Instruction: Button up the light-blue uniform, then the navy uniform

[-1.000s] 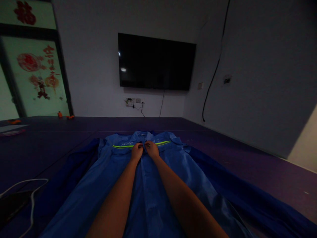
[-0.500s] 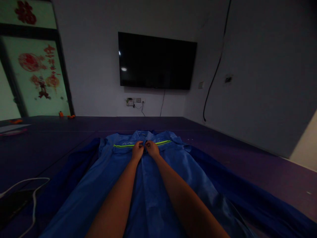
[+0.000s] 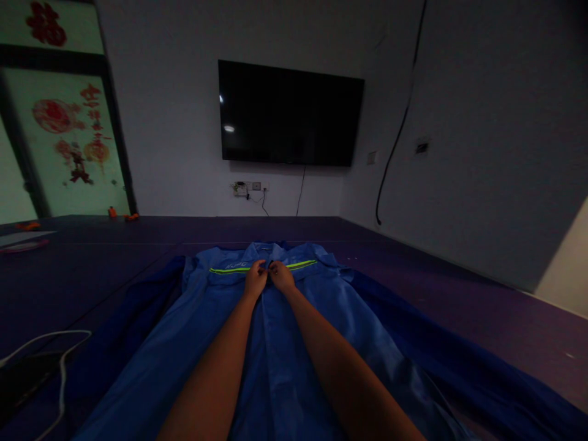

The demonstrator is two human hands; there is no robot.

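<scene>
Blue jacket cloth (image 3: 266,361), spread front-up on the purple floor (image 3: 452,275), is pinched at mid-chest by the left hand (image 3: 255,280) and the right hand (image 3: 282,277), and is best held level and lightly taut so that neither side puckers.

Barely a sliver of room is showing between the left hand (image 3: 256,280) and right hand (image 3: 282,277), and the smooth blue fabric jacket (image 3: 269,349) is blocking straight down. Past the fingertips and off right, a flat purple surface (image 3: 459,300) is offering space. Left of the hands, a thin white looped cable (image 3: 62,367) is getting in the way.
</scene>
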